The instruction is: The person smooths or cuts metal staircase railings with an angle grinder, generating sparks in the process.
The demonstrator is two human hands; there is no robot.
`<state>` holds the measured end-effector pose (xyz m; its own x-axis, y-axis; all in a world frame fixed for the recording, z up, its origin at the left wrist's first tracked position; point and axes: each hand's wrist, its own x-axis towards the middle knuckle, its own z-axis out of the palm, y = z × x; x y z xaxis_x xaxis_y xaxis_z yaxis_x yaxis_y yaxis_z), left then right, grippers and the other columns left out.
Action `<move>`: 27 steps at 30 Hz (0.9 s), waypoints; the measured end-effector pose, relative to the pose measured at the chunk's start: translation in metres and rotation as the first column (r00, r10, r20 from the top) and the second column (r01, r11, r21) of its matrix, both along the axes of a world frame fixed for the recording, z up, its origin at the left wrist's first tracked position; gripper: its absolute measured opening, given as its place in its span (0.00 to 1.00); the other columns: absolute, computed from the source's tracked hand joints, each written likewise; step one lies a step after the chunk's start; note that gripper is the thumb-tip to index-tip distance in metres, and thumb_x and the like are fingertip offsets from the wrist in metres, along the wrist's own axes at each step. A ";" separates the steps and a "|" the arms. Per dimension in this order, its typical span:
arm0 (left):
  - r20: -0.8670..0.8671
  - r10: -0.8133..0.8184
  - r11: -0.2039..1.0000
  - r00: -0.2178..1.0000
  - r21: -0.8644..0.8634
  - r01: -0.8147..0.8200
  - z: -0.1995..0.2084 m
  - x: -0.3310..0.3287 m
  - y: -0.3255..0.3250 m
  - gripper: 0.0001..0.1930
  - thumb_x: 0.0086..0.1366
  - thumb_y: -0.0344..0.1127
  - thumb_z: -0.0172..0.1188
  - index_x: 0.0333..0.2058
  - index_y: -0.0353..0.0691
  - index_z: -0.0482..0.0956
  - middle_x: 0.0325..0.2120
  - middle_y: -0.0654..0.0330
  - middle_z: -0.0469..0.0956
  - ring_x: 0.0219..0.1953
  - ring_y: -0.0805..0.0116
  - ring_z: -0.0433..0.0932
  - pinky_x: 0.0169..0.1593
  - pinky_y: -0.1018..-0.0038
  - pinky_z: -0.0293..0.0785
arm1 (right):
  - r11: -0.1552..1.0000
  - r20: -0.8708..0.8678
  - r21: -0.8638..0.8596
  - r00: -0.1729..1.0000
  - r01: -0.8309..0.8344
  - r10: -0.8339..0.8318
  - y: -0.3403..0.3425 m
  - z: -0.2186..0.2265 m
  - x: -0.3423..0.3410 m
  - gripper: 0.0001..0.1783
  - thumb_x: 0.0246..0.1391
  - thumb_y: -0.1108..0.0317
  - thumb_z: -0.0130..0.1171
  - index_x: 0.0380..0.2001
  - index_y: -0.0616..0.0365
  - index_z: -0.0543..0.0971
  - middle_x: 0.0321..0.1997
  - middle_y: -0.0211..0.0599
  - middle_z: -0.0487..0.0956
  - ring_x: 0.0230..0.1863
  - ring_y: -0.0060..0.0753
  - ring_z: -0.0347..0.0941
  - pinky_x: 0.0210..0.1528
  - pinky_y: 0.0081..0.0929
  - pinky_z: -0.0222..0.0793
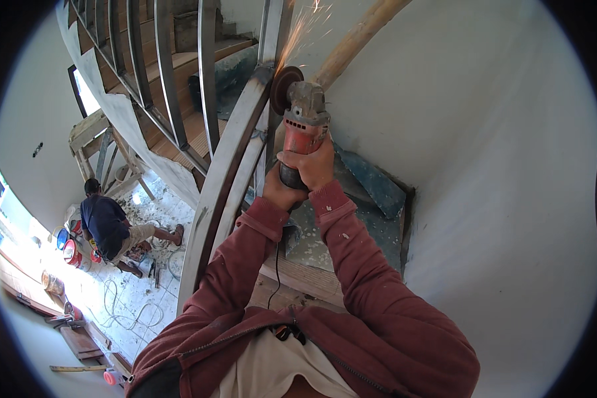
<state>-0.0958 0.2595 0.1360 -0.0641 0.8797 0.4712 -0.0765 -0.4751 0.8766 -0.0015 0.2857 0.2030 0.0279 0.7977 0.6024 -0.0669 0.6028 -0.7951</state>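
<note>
So the angle grinder (302, 138) is just right of this curved steel handrail (221, 166), disc (287, 89) right at a joint, sparks (298, 36) spraying off to the far side. Right hand (317, 162) has its fingers curled tight round the body; left hand (282, 190) is closed round the rear end, some fingers hidden. Wooden pole (358, 46) just beyond, stairs (194, 132) far left, co-worker (104, 222) bending by buckets (71, 252) further left.

Sparks (293, 43) and a wooden pole (358, 42) run past the upper edge, while a grinder (304, 134) partly hides the left hand (278, 192). The hands of a co-worker (105, 224) far below are too small to make out.
</note>
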 end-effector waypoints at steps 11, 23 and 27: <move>0.034 -0.098 0.988 0.995 -0.119 0.101 0.003 0.001 0.003 0.38 0.28 0.29 0.73 0.45 0.37 0.70 0.33 0.59 0.77 0.34 0.66 0.78 0.40 0.70 0.74 | 0.992 0.069 -0.105 0.995 0.072 -0.065 0.001 0.007 0.006 0.44 0.21 0.69 0.76 0.48 0.66 0.67 0.44 0.44 0.75 0.44 0.35 0.74 0.47 0.29 0.71; 0.020 -0.065 0.995 0.998 -0.068 0.067 0.006 -0.002 -0.003 0.34 0.28 0.29 0.72 0.42 0.34 0.72 0.31 0.58 0.78 0.32 0.66 0.78 0.38 0.70 0.74 | 0.998 0.007 -0.049 0.999 0.032 -0.032 -0.005 0.005 0.001 0.45 0.21 0.68 0.75 0.49 0.65 0.67 0.45 0.45 0.75 0.45 0.38 0.74 0.49 0.31 0.69; -0.053 -0.056 0.994 0.997 -0.101 0.051 -0.001 -0.006 0.004 0.34 0.29 0.28 0.72 0.42 0.34 0.72 0.32 0.59 0.78 0.32 0.67 0.78 0.38 0.70 0.74 | 0.994 0.007 -0.104 0.999 0.036 -0.036 -0.004 0.003 0.000 0.45 0.21 0.68 0.75 0.49 0.65 0.67 0.45 0.45 0.75 0.45 0.37 0.74 0.50 0.31 0.69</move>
<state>-0.1019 0.2633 0.1354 0.0080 0.9239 0.3826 -0.0494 -0.3817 0.9229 -0.0011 0.2820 0.2062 0.0547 0.8548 0.5161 -0.0426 0.5184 -0.8541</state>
